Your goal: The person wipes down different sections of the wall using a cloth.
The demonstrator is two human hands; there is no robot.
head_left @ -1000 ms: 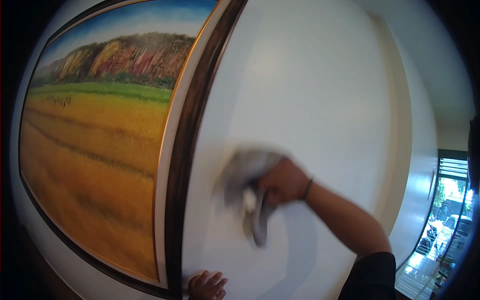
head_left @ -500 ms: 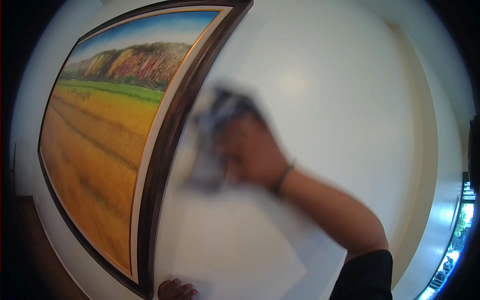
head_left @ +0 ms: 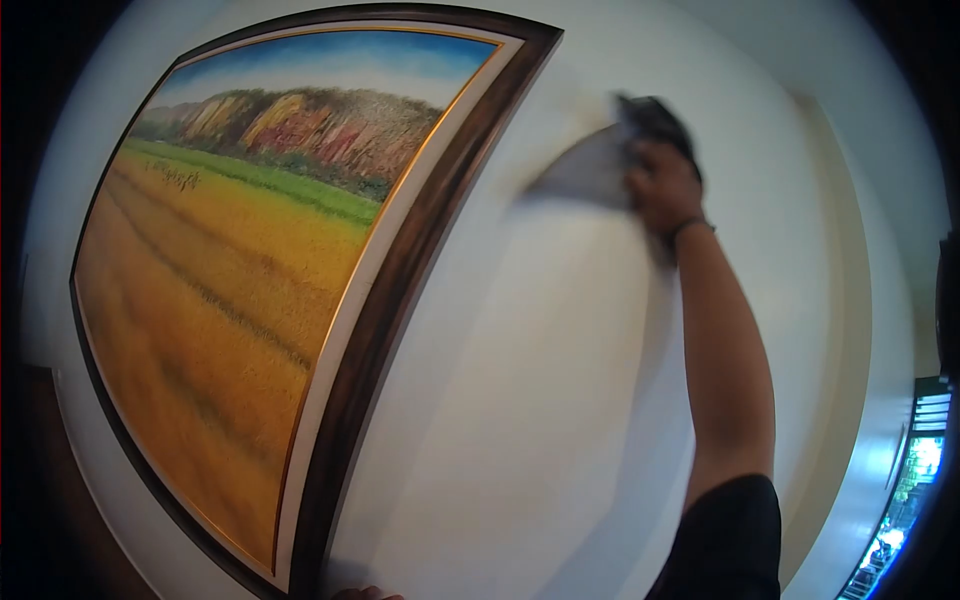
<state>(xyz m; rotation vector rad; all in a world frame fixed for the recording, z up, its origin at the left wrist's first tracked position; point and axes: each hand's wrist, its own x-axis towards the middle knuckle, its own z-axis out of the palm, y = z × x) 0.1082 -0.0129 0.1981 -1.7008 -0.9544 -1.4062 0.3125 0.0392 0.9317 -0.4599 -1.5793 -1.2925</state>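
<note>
My right hand (head_left: 665,188) is raised high against the white wall (head_left: 520,400), its fingers closed round a grey cloth (head_left: 590,172). One corner of the cloth trails out to the left, and a darker bunched part sits above the knuckles. Motion blurs the cloth's edges. To the left hangs a large framed landscape painting (head_left: 240,230) with a dark wooden frame (head_left: 385,310). Only the fingertips of my left hand (head_left: 366,593) show at the bottom edge, close to the frame's lower right side; the rest of that hand is out of view.
A beige vertical strip (head_left: 845,300) runs down the wall at the right. Beyond it, a bright window (head_left: 915,475) shows at the far right edge. A brown wooden surface (head_left: 60,480) stands at the lower left.
My right hand has swept up and to the right with the cloth, away from the painting's frame. My left hand has slipped lower in the picture, and the view has shifted slightly.
</note>
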